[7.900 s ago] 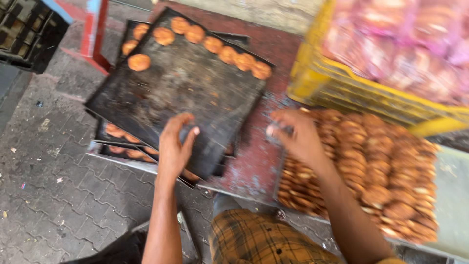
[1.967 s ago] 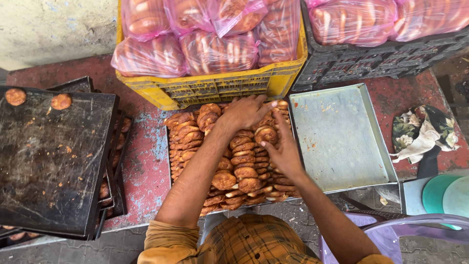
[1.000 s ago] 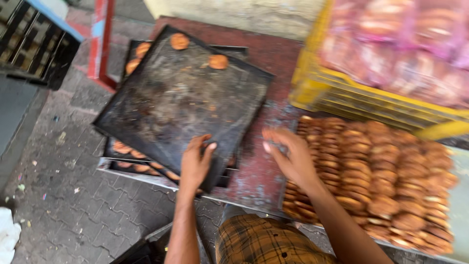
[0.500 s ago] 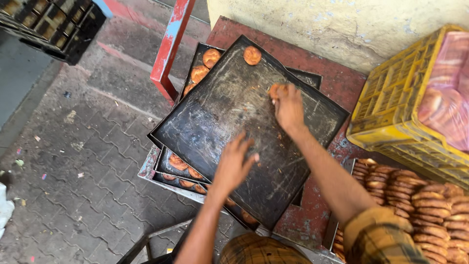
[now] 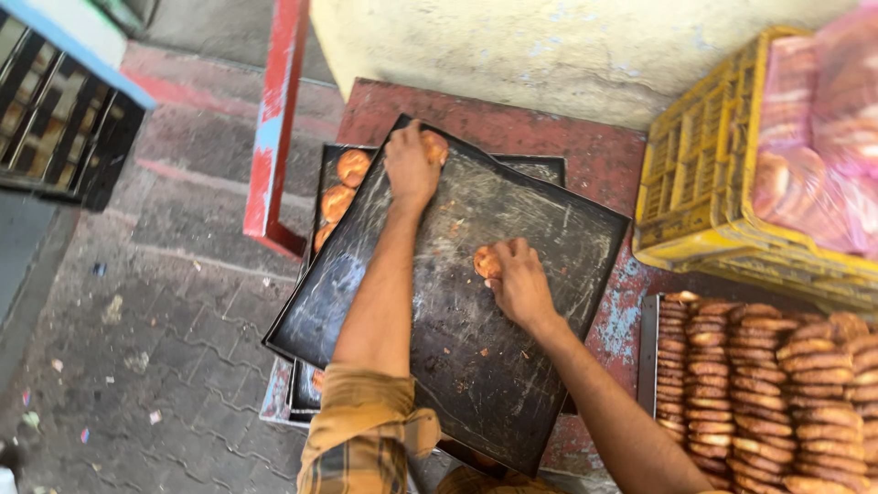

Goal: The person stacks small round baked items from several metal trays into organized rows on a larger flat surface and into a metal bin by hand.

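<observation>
Both hands have shifted: the left hand [image 5: 409, 165] now reaches the far corner of the black baking tray [image 5: 457, 302], at 12 o'clock, fingers curled around a round bun [image 5: 435, 144]. Right hand [image 5: 519, 282] pinches a second bun [image 5: 485, 263] at tray centre. Stacked buns [image 5: 777, 384] fill the metal tray at 4 o'clock; a yellow crate [image 5: 704, 174] sits at 2 o'clock on the red slab [image 5: 512, 114].

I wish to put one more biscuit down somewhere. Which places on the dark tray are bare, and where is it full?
The top dark tray is bare between the left hand and the right hand, and along its near corner. Each hand covers one biscuit. The tray of stacked biscuits at right is packed full.
</observation>
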